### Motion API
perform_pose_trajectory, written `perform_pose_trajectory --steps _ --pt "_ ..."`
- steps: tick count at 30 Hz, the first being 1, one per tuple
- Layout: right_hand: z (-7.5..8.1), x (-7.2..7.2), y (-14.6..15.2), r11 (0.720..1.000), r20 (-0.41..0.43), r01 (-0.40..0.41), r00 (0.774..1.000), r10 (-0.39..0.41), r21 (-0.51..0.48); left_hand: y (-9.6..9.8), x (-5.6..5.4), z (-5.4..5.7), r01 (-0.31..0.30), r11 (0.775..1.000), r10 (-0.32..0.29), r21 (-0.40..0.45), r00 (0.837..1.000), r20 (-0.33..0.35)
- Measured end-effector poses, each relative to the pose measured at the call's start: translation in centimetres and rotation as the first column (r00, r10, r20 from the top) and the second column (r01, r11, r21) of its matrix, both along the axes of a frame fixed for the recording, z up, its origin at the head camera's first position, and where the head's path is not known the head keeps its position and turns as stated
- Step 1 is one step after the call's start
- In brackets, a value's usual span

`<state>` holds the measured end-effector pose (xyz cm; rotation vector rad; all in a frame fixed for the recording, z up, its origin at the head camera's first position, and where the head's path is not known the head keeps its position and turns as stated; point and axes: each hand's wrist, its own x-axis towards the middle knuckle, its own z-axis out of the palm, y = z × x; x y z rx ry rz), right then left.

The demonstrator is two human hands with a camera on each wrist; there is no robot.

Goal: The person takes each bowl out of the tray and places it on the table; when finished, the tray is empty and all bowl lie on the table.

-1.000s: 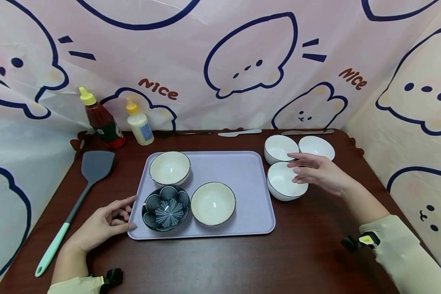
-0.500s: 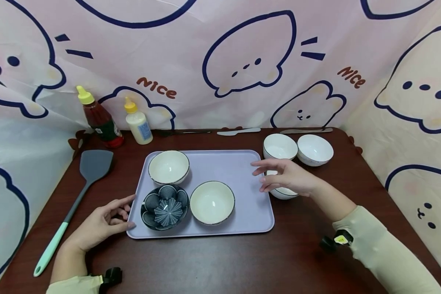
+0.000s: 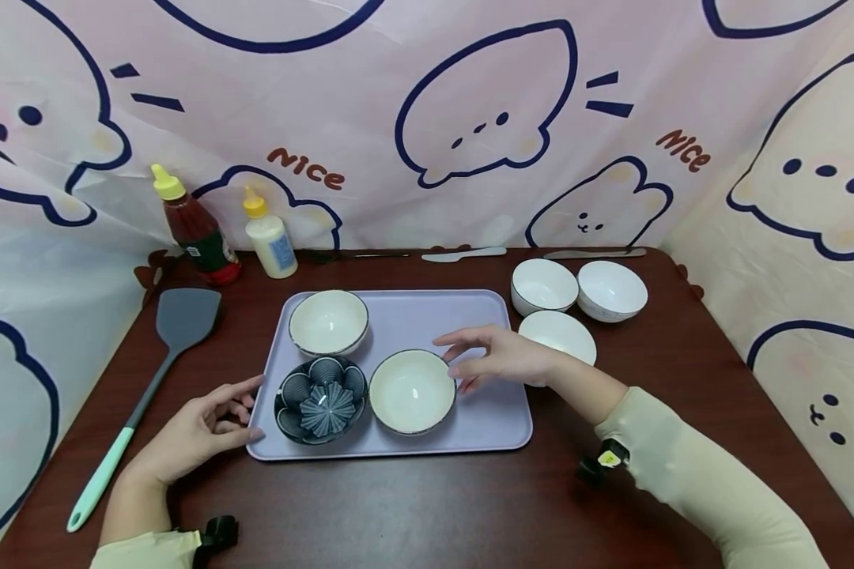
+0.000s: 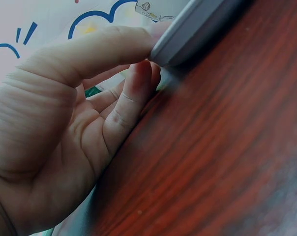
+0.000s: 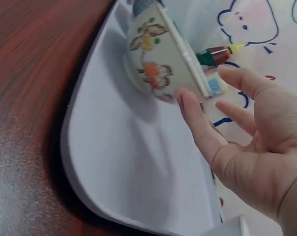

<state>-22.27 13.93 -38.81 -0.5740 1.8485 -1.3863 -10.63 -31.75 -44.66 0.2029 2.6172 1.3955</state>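
Observation:
My left hand point(image 3: 201, 428) holds the left rim of a lilac tray point(image 3: 427, 312). In the left wrist view its thumb lies on the tray edge point(image 4: 188, 37) and the other fingers curl beneath and against it. My right hand point(image 3: 501, 356) is over the tray's right half, fingers loosely spread at the right rim of a cream bowl point(image 3: 413, 393). In the right wrist view the bowl's painted outer wall point(image 5: 153, 64) shows close to the thumb; contact cannot be told. Left of that bowl sits a dark petal-patterned bowl point(image 3: 320, 401), with another cream bowl point(image 3: 329, 324) behind.
Right of the tray stand three white bowls, the nearest point(image 3: 558, 336) partly behind my right hand. A grey spatula point(image 3: 178, 332) with a mint handle lies at left. A red sauce bottle point(image 3: 199, 237), a cream bottle point(image 3: 270, 241) and a white knife point(image 3: 462, 254) are at the back.
My right hand has moved left from above the nearest white bowl, across the tray's right edge, to the cream bowl's right rim. My left hand has stayed at the tray.

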Motion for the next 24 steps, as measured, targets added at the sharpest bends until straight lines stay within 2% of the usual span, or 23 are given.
perform_pose_trajectory --steps 6,15,18,24 --pt "-1.2 0.3 -1.0 1.0 0.051 -0.017 0.999 0.017 -0.004 -0.1 0.0 -0.1 0.001 1.0 -0.001 0.0 1.0 -0.007" --pt "-1.9 0.8 -1.3 0.998 0.163 -0.012 0.986 0.021 -0.059 -0.1 0.2 -0.1 0.002 1.0 -0.002 0.001 1.0 -0.031" --pt "-2.3 0.9 -1.5 0.997 0.172 0.001 0.985 0.014 -0.082 0.0 0.2 0.0 0.006 1.0 -0.006 0.006 0.999 -0.035" --pt "-2.7 1.1 -1.5 0.995 0.139 0.036 0.99 -0.023 -0.091 0.2 0.2 0.2 -0.002 1.0 0.002 0.009 1.0 -0.018"
